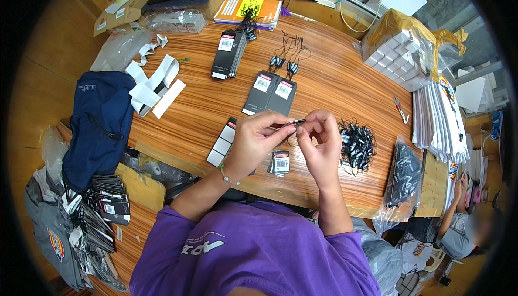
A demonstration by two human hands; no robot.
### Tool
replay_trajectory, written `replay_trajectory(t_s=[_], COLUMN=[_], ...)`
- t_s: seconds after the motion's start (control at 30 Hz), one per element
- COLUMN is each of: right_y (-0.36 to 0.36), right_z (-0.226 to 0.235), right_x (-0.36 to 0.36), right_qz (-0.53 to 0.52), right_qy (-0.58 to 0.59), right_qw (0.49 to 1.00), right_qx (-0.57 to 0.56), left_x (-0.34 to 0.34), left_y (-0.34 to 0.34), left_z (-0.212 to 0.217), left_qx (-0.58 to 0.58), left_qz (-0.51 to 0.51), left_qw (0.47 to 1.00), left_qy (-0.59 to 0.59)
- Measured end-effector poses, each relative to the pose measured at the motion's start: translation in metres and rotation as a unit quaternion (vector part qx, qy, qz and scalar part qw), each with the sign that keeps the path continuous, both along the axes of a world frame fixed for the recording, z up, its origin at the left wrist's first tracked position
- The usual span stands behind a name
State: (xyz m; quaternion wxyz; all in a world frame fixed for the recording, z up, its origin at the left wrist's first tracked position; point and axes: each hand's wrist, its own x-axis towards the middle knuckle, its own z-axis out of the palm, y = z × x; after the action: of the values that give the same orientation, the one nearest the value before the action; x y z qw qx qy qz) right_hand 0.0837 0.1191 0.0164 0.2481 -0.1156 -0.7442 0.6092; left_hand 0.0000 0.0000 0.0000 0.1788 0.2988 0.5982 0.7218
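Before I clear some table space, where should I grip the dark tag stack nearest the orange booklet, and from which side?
Probably by both long edges near the label-free near end of the stack, coming from the wearer's side: black cords tangle at its far end, and could snag there.

The head view looks steeply down from above the purple shirt (259, 247), facing forward over the table (334, 75). The left hand (256, 137) and right hand (322, 144) fall near mid-picture, closer than the table beneath; the fisheye sweep reaches well beyond them on every side.
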Motion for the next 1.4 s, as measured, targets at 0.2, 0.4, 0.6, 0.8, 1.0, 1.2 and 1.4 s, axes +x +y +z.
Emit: replay_trajectory(t_s=[0.2, 0.4, 0.6, 0.8, 1.0, 1.2, 1.4], right_y=[0.000, 0.002, 0.006, 0.018, 0.018, 0.023, 0.022], right_z=[-0.004, -0.004, -0.010, -0.017, -0.021, -0.008, -0.004], right_x=[0.000, 0.000, 0.002, 0.000, 0.000, 0.005, 0.008], right_qz=[0.019, 0.024, 0.022, 0.076, 0.047, 0.062, 0.036], right_qy=[0.032, 0.030, 0.014, 0.009, 0.018, 0.010, -0.016], right_qw=[0.990, 0.987, 0.995, 0.947, 0.982, 0.977, 0.976], right_qx=[-0.137, -0.158, -0.101, -0.312, -0.184, -0.206, -0.214], left_x=[-0.001, -0.004, -0.004, -0.003, 0.001, 0.000, -0.007], left_y=[-0.006, -0.006, -0.003, 0.000, 0.002, 0.006, 0.004], left_z=[0.017, 0.019, 0.021, 0.020, 0.022, 0.009, 0.008], left_qx=[-0.076, -0.105, -0.107, -0.120, -0.134, -0.073, -0.061], left_qz=[0.013, -0.006, 0.000, -0.005, -0.004, 0.045, 0.049], left_qw=[0.982, 0.975, 0.961, 0.954, 0.952, 0.935, 0.896], left_qy=[0.170, 0.195, 0.255, 0.276, 0.275, 0.343, 0.438])
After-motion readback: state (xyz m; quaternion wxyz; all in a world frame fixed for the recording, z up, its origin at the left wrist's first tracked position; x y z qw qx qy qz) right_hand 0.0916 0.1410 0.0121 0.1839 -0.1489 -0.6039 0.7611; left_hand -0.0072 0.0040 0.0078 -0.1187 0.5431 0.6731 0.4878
